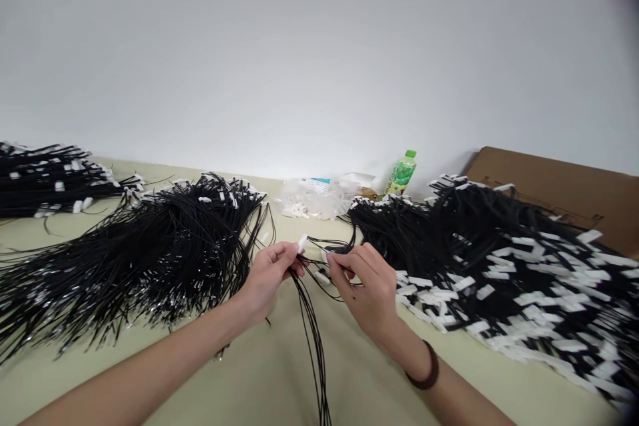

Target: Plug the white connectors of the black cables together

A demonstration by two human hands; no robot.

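Observation:
My left hand [274,273] pinches a white connector [302,243] between thumb and fingers, with thin black wires running from it. Several of these black wires [312,333] hang down from the hand toward the lower edge of the view. To its right, my right hand [367,283] is closed in a pinch near a small white piece [324,256] at its fingertips, where black wires also pass. Whether it grips that piece or a wire is hard to make out. A dark band circles the right wrist. The hands are a short way apart above the table.
Bundles of black wires [174,233] lie on the left, with another pile [54,180] farther back. At right is a heap of black wires with white ends [539,306]. Behind are a clear plastic bag [314,196] of white pieces, a green-capped bottle [401,174] and a cardboard box [559,190].

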